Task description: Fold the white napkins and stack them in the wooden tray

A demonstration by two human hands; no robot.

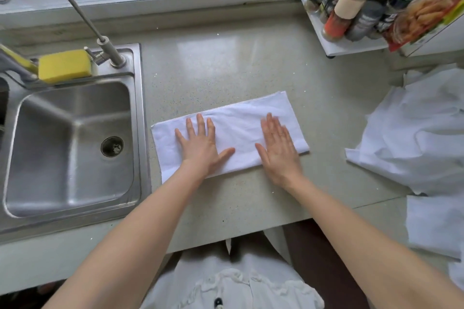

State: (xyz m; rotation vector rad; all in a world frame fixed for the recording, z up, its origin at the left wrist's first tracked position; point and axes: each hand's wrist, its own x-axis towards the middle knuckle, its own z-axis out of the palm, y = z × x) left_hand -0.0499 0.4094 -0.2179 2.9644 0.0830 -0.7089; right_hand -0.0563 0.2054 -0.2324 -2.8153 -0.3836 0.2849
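I see one napkin (233, 130) folded to a strip on the counter (226, 65), left hand (200, 143) & right hand (278, 148) flat on it w/ fingers straight — unfolded pile (414, 133) waits at right, no tray in view

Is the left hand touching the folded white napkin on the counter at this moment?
Touching. The head view shows the left hand lying flat, fingers spread, palm down on the folded napkin, with no gap visible beneath it. The right hand rests on it likewise.

A home kitchen: steel sink (72, 148), sponge (64, 65), spice jars (351, 5).
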